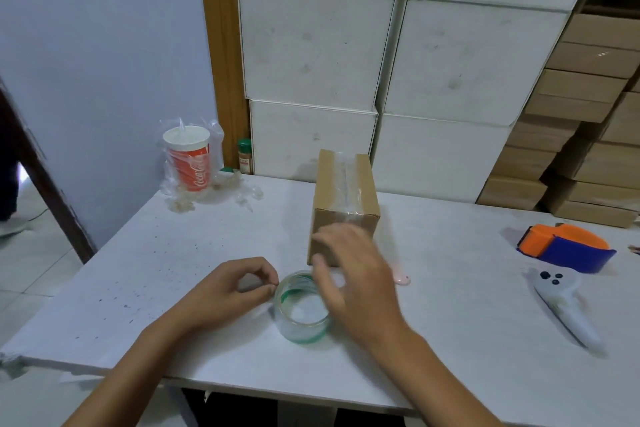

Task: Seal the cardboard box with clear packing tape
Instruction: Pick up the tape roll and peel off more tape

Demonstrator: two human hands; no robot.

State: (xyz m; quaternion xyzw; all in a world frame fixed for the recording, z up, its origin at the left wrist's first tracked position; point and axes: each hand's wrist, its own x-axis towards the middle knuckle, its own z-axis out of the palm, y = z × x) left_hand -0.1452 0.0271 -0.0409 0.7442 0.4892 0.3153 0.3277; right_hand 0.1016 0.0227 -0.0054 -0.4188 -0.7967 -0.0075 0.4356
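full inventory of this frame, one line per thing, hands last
box: 1, brown cardboard, table centre, clear tape along its top
tape roll: 1, clear with green core, near edge, in front of the box
dispenser: 1, orange and blue, table right
controller: 1, white, in front of the dispenser
cup: 1, red and white, in a clear bag, table far left
bottle: 1, green cap, behind the table by the wall
white cartons: stack, behind the table
brown cartons: stack, far right
table: 1, white
left hand: fingers pinched beside the roll
right hand: open, blurred, over the roll
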